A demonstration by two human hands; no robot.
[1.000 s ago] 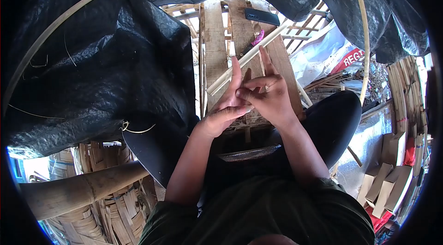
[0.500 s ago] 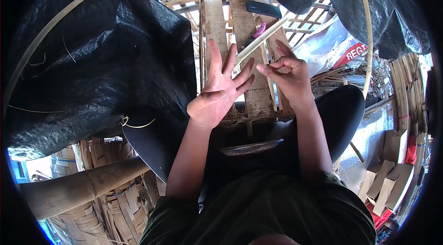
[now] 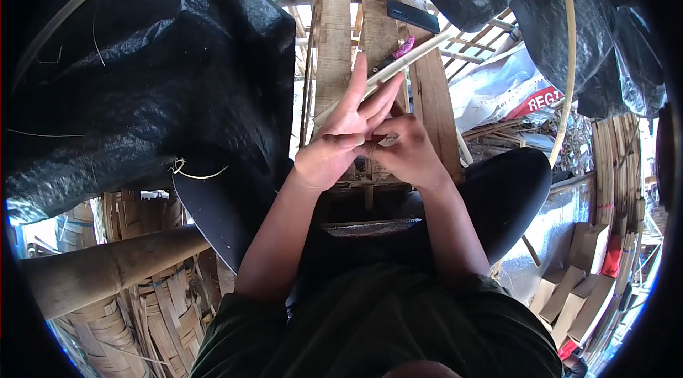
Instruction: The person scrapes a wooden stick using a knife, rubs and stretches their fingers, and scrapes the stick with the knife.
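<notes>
My left hand (image 3: 340, 142) is held palm up over the wooden planks (image 3: 431, 86), its fingers stretched out and parted. Against its palm and lower fingers presses my right hand (image 3: 407, 149), with thumb and forefinger pinched together. Whatever is in that pinch, if anything, is too small to make out. Behind the left fingers a pale bamboo strip (image 3: 420, 52) slants over the planks. Next to the strip lies a dark, narrow object with a pink wrapping (image 3: 404, 46), partly covered. A dark phone (image 3: 413, 17) rests at the far end of the planks.
Black plastic sheeting (image 3: 135, 93) hangs at the left and across the top. A thick bamboo pole (image 3: 114, 268) runs at lower left beside woven bamboo. On the right are a printed sack (image 3: 498, 93), a thin curved cane (image 3: 569, 44) and cardboard pieces (image 3: 578, 293).
My right hand has moved left and down, from apart to touching the left palm. The left fingers have drawn closer together. The view has shifted slightly.
</notes>
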